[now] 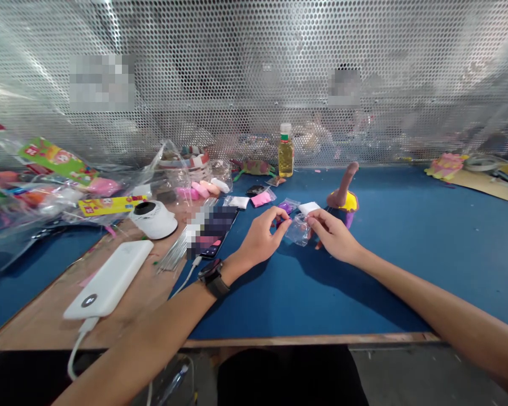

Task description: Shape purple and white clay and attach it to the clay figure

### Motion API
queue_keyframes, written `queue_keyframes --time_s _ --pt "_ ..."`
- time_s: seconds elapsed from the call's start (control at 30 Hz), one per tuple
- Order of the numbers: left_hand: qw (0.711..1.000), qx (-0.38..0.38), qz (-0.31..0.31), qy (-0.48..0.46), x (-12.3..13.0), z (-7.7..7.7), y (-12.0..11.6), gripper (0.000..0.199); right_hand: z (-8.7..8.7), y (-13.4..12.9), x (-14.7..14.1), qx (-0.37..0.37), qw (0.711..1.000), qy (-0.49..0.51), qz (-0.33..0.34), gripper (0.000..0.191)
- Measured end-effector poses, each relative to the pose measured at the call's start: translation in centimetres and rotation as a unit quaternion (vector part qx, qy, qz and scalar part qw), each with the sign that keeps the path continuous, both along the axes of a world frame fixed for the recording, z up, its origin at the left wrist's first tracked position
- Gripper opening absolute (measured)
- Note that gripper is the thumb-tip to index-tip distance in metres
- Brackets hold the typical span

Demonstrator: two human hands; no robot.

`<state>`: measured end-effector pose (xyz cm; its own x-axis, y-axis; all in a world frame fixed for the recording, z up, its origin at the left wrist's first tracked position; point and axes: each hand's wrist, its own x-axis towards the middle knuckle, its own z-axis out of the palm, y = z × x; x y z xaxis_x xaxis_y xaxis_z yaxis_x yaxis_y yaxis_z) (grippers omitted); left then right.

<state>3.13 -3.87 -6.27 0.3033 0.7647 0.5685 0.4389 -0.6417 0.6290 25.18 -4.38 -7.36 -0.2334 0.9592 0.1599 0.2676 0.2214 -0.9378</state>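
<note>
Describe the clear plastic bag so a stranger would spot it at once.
Start at the blue tabletop and find the left hand and right hand near its middle. Held between them is a crumpled clear plastic bag. Unlike the pink packet and purple packet lying beyond it, it is see-through and shows no coloured filling.

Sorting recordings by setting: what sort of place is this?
Probably a craft workspace, judging by the pink packet, the thin rods and the multicoloured model on the table.
</note>
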Motion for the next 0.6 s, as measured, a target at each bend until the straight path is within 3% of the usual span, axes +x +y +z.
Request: queue_keyframes --time_s 0.13,0.27,0.4,0.6 --pt "1.000 -0.006 0.007 0.002 -0.2 -0.2 0.2 0.021 0.6 -0.1 -0.2 -0.034 0.998 0.044 -0.006 0.036" --pt "0.993 -0.119 0.026 0.010 -0.4 0.1 0.2 0.034 1.2 -0.4 -0.4 -0.067 0.995 0.079 -0.009 0.044" --pt "0.973 -0.229 -0.025 0.004 0.0 0.4 -0.3 0.050 1.2 -0.7 -0.8 -0.069 0.990 0.126 -0.009 0.050" --pt "0.956 -0.278 -0.068 -0.066 0.4 -0.4 0.2 0.050 1.0 -0.1 -0.4 -0.027 0.990 0.131 -0.036 0.049"
